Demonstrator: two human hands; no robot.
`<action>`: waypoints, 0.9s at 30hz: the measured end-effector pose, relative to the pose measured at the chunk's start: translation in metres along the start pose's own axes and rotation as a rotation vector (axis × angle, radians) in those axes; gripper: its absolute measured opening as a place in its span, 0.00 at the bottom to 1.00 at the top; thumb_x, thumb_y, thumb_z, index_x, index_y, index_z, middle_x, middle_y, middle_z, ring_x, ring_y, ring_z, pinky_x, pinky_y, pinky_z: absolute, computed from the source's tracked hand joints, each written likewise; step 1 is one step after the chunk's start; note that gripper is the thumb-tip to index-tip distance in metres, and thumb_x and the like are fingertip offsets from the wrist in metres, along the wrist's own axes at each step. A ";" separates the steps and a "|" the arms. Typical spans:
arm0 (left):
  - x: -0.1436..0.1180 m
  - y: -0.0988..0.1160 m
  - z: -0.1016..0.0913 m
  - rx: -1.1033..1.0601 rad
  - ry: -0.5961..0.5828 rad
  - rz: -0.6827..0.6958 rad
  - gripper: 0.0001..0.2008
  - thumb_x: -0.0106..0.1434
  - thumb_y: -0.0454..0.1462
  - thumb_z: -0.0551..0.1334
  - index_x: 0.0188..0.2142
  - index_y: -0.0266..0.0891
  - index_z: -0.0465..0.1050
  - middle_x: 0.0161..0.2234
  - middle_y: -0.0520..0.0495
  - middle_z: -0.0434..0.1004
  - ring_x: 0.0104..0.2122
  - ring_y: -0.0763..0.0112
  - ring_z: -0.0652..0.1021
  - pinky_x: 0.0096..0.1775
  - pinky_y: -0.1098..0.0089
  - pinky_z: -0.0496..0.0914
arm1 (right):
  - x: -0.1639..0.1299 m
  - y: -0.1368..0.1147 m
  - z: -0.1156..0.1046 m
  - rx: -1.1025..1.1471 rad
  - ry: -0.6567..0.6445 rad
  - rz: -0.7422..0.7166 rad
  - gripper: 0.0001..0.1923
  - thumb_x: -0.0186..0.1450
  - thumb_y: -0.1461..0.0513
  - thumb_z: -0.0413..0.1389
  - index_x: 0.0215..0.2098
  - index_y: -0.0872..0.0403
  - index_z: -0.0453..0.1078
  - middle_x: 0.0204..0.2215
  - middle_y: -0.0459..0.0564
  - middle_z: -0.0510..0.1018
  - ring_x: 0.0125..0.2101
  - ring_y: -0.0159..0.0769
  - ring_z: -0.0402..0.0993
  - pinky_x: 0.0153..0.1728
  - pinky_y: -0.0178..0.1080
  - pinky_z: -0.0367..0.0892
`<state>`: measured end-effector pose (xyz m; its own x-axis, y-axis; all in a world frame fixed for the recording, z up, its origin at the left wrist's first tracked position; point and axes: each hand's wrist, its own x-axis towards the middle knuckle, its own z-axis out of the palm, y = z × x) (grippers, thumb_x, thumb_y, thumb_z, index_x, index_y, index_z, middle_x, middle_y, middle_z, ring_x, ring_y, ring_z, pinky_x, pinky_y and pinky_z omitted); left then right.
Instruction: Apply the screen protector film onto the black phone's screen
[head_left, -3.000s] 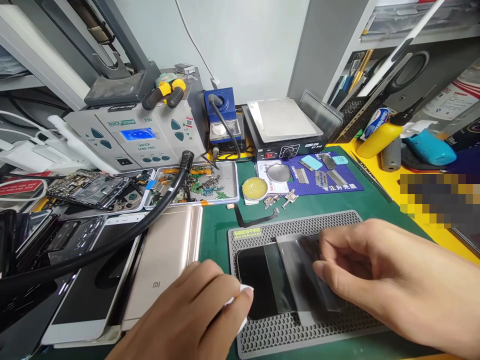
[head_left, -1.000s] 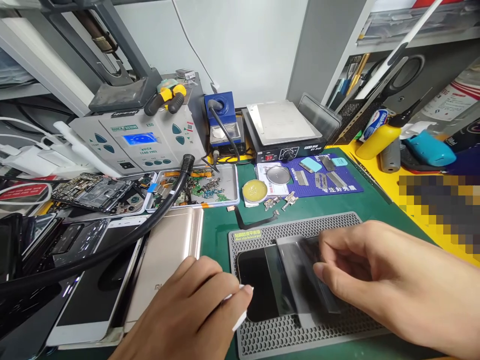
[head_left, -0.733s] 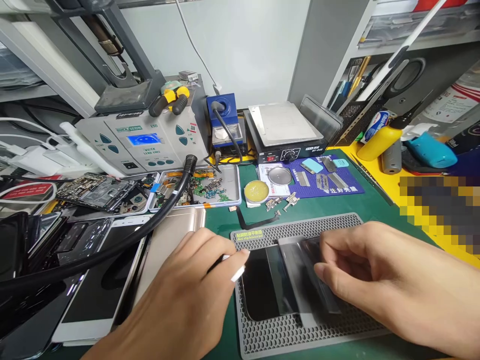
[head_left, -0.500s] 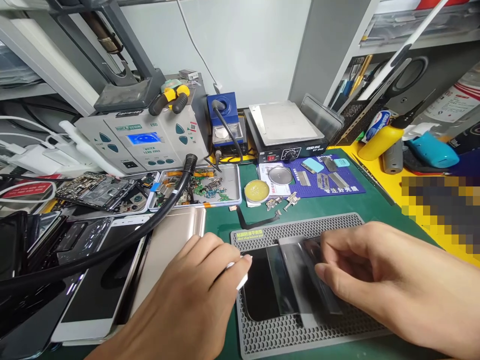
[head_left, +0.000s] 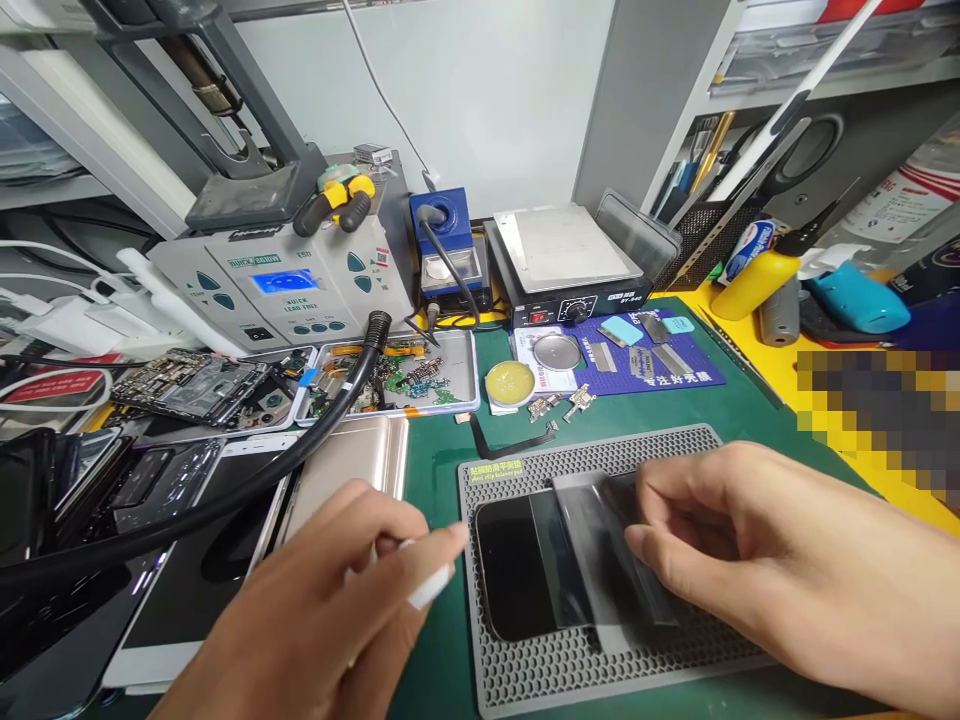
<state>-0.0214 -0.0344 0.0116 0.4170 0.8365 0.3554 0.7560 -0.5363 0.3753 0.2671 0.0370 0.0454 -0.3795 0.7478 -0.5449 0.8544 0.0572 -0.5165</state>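
A black phone (head_left: 510,570) lies screen-up on a grey honeycomb anti-slip mat (head_left: 600,670). A clear protective film (head_left: 600,545) is folded back over the right part of the screen. My right hand (head_left: 757,560) pinches that film and holds it lifted above the phone. My left hand (head_left: 330,620) grips a small white wipe (head_left: 429,588) and hovers over the green mat just left of the phone, not touching the screen.
A gold phone back (head_left: 352,465) and several white and black phones (head_left: 187,590) lie at the left under a black hose (head_left: 225,500). Behind stand a grey rework station (head_left: 285,285), parts tray (head_left: 405,370), flux tin (head_left: 510,381), hot plate (head_left: 562,250) and blue mat (head_left: 652,355).
My left hand has drawn the white wipe off the phone's left end and moved left over the green mat. My right hand keeps the film lifted in the same place.
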 end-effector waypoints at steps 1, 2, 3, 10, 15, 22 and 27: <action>0.002 -0.002 -0.001 0.033 0.009 -0.035 0.18 0.70 0.28 0.54 0.55 0.46 0.69 0.42 0.52 0.75 0.37 0.82 0.75 0.37 0.80 0.69 | 0.001 0.000 0.000 0.001 0.000 -0.001 0.20 0.68 0.50 0.57 0.24 0.51 0.59 0.20 0.41 0.63 0.23 0.31 0.55 0.22 0.35 0.52; 0.005 -0.004 -0.002 0.059 0.022 -0.072 0.14 0.71 0.32 0.56 0.54 0.46 0.69 0.41 0.53 0.76 0.36 0.82 0.75 0.35 0.80 0.68 | 0.002 -0.001 -0.001 0.001 0.001 -0.002 0.20 0.67 0.50 0.57 0.24 0.51 0.59 0.21 0.41 0.64 0.23 0.31 0.55 0.22 0.35 0.52; 0.008 -0.006 -0.002 0.074 0.032 -0.113 0.12 0.71 0.36 0.58 0.52 0.46 0.70 0.40 0.54 0.76 0.35 0.82 0.76 0.35 0.80 0.69 | 0.002 -0.001 -0.001 0.002 0.001 -0.004 0.20 0.67 0.50 0.57 0.25 0.51 0.59 0.21 0.41 0.64 0.23 0.31 0.55 0.22 0.35 0.52; 0.029 -0.005 0.008 -0.015 0.041 -0.131 0.04 0.70 0.35 0.60 0.39 0.46 0.73 0.35 0.59 0.76 0.37 0.83 0.76 0.41 0.80 0.68 | -0.001 0.001 0.001 -0.015 0.013 -0.006 0.20 0.68 0.49 0.55 0.25 0.51 0.60 0.20 0.41 0.63 0.23 0.31 0.54 0.21 0.35 0.51; 0.034 -0.004 0.019 -0.068 -0.008 -0.133 0.07 0.70 0.32 0.59 0.41 0.45 0.76 0.38 0.54 0.73 0.35 0.81 0.75 0.38 0.76 0.68 | 0.001 0.001 0.001 -0.005 0.006 -0.002 0.20 0.67 0.49 0.56 0.25 0.51 0.59 0.20 0.41 0.62 0.22 0.31 0.53 0.21 0.35 0.50; 0.029 -0.005 0.022 -0.051 -0.120 -0.020 0.11 0.72 0.30 0.54 0.43 0.42 0.74 0.38 0.51 0.72 0.32 0.78 0.70 0.32 0.74 0.67 | 0.001 0.003 0.001 0.014 0.020 -0.039 0.19 0.68 0.50 0.57 0.25 0.51 0.61 0.20 0.41 0.63 0.22 0.31 0.55 0.21 0.35 0.51; 0.019 -0.006 0.021 -0.028 -0.178 0.015 0.19 0.67 0.26 0.48 0.50 0.41 0.71 0.41 0.48 0.72 0.39 0.74 0.74 0.38 0.74 0.73 | -0.001 0.004 0.001 0.009 0.030 -0.033 0.20 0.68 0.50 0.57 0.25 0.51 0.61 0.20 0.41 0.63 0.22 0.31 0.54 0.21 0.35 0.51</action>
<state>-0.0070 -0.0128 -0.0022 0.5132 0.8335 0.2047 0.7355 -0.5501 0.3956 0.2703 0.0356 0.0429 -0.3965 0.7648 -0.5078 0.8384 0.0764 -0.5396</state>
